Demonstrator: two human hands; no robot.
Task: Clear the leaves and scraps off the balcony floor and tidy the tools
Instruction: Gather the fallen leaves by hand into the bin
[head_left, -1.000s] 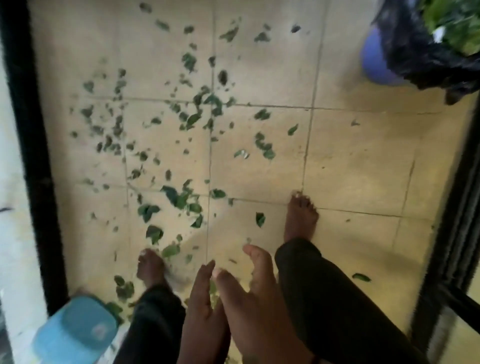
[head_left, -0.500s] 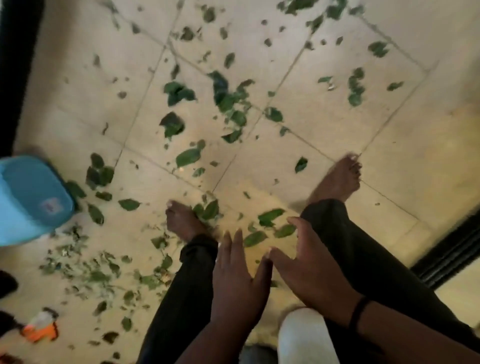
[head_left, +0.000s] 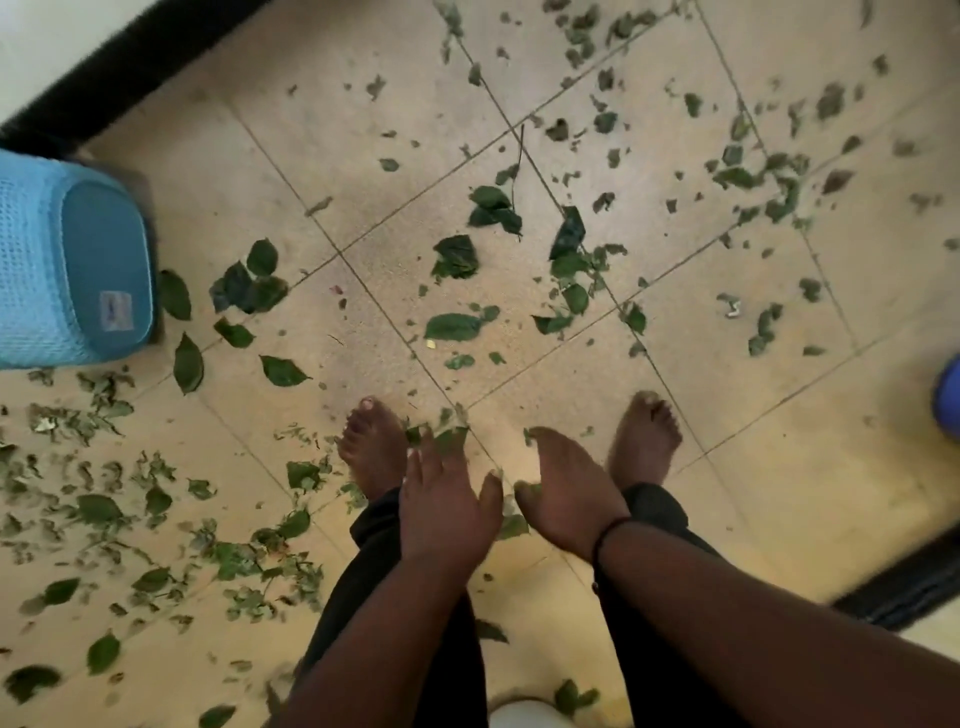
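Standing barefoot on the tiled floor (head_left: 779, 493), the person extends left hand (head_left: 447, 512) and right hand (head_left: 569, 491) with fingers relaxed, grasping nothing, above scattered leaves (head_left: 452, 326); blue basket (head_left: 72, 265) far left.

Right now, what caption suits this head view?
Both hands, left hand and right hand, open above a leaf-strewn tiled floor, blue basket nearby.

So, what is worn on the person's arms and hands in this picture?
Both forearms are bare, with no sleeves in view. The right hand has a thin dark band round its wrist. The left hand wears nothing that shows: no glove, ring or band. Below them, the legs are in black trousers.
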